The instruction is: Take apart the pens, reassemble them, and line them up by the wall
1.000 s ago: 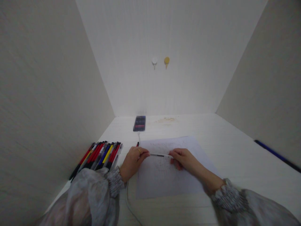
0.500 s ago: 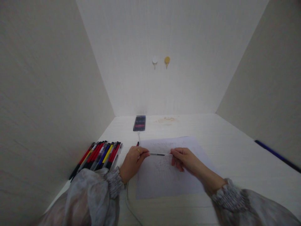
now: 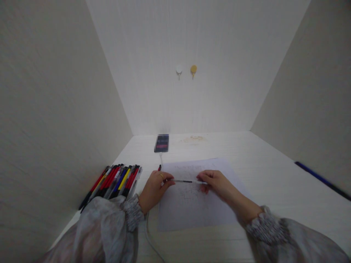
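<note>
The slim pen refill point(image 3: 186, 181) stretches between left hand point(image 3: 154, 189) and right hand point(image 3: 218, 182), pinched in both.

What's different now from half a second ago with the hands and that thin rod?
The right hand has shifted slightly toward the left hand, its lower fingers drawn in; the thin rod now slants slightly lower toward the right. I see no clear grab or release. The left hand still pinches the rod, and the paper, pens and dark device lie as they were.
</note>
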Tool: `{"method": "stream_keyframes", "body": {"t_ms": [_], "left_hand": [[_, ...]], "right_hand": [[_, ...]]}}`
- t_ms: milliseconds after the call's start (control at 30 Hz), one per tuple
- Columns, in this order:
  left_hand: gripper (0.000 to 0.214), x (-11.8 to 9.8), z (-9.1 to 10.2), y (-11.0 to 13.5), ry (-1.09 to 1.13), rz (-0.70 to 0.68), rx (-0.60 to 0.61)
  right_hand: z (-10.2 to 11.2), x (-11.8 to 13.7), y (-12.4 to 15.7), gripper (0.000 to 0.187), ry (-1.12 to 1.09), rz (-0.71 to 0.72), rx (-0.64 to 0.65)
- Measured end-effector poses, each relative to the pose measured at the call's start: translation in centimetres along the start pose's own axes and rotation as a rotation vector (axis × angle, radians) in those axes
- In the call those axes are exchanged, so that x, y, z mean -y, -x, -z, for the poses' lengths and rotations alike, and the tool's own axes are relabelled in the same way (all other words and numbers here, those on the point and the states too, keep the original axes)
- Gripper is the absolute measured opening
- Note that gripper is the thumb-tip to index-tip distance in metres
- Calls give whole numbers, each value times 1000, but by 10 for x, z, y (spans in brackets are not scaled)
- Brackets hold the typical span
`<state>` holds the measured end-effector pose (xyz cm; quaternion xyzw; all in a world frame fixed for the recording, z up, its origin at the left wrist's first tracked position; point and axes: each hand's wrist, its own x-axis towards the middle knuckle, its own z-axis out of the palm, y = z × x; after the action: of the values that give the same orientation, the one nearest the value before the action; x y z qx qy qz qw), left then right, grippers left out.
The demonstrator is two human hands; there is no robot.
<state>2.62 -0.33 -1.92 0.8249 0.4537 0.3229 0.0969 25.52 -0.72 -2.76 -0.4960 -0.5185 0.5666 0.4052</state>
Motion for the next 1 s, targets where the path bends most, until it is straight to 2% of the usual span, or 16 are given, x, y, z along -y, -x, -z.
{"method": "stream_keyframes", "body": {"t_ms": [167,467,633,867,1000], "left_hand": [[16,2,-1,0,-9,0,-18],[17,7,-3,-1,-43,40,-28],[17,7,-3,-2,-62,57,11],[13,6,-2,-3,-81,14,25],[11,7,-1,-3,-72,-16,48]], "right_hand": [[4,-4,-3,17,91,89,-99],[27,2,2,18,87,146,-211],[45,5,11,17,98,115,-259],[74,2,14,18,169,114,-316],[82,3,14,16,205,117,-350]]}}
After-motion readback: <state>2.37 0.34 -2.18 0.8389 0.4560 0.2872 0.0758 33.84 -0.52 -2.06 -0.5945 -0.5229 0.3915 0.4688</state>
